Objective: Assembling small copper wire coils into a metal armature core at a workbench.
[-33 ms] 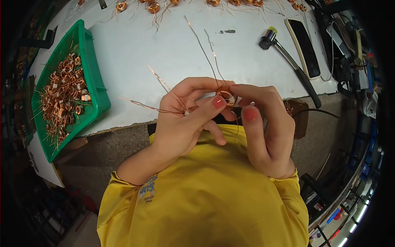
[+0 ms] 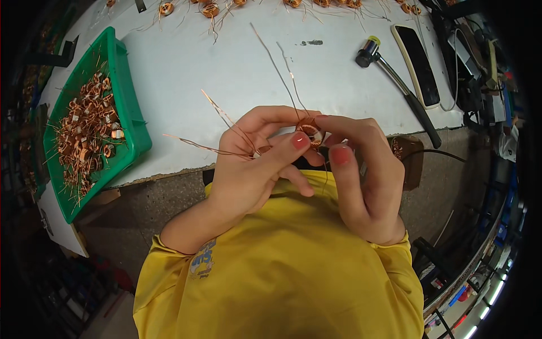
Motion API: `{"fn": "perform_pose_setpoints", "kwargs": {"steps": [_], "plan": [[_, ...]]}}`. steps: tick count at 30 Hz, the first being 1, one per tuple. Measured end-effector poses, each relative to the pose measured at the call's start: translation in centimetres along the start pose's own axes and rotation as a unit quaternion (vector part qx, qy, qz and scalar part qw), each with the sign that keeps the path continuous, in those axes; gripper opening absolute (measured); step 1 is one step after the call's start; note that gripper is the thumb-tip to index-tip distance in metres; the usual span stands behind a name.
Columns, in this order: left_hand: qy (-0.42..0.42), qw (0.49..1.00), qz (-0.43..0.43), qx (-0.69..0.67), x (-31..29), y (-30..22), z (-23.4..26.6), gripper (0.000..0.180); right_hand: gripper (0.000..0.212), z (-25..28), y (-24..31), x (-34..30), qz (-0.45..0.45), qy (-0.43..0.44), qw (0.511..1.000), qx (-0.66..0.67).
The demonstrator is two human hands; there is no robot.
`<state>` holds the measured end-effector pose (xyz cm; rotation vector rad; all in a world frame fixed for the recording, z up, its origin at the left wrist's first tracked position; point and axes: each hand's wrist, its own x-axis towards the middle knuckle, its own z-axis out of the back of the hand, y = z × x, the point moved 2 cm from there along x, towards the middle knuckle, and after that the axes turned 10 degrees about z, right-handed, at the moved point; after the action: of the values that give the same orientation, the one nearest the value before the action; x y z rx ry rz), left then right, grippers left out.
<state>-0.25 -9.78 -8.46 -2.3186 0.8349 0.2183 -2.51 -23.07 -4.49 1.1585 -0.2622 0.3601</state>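
My left hand (image 2: 248, 164) pinches a ring-shaped copper coil (image 2: 310, 131) between its thumb and fingers, in front of my body near the table's edge. Two long wire leads (image 2: 280, 68) rise from that coil, and a thin one hangs below it. A second coil (image 2: 261, 151) sits partly hidden in the left palm, its copper leads (image 2: 209, 149) sticking out to the left. My right hand (image 2: 370, 175) is curled at the coil's right side. Its index fingertip presses on the coil's upper edge, while the thumb stands slightly apart; the other fingers are partly hidden.
A green bin (image 2: 127, 96) full of small copper coils stands at the left. Several wound coils (image 2: 210, 10) lie along the far edge of the white table (image 2: 186, 62). To the right are a hammer (image 2: 403, 87), a phone (image 2: 416, 65) and a brown container (image 2: 415, 169) below table level.
The right thumb has shifted slightly left and up. The upright wire leads lean a little farther left.
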Motion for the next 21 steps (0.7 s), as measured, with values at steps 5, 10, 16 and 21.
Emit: {"fn": "perform_pose_setpoints", "kwargs": {"steps": [5,10,16,21], "plan": [[0.028,0.999,0.023,0.002,0.0,0.0,0.8,0.024,0.036,1.6,-0.1,0.0,0.093,0.106,0.983,-0.116],[0.074,0.989,0.085,-0.100,-0.1,0.7,1.7,0.020,0.041,2.2,-2.9,-0.5,0.046,-0.024,0.999,-0.005],[0.122,0.961,0.134,-0.209,-0.1,0.7,2.3,0.020,0.083,-1.2,-5.3,-2.5,-0.022,0.026,0.958,0.285],[0.090,0.980,0.133,-0.119,-0.7,1.1,2.0,0.028,0.091,-2.8,-4.9,-2.2,0.006,-0.026,0.930,0.366]]}}
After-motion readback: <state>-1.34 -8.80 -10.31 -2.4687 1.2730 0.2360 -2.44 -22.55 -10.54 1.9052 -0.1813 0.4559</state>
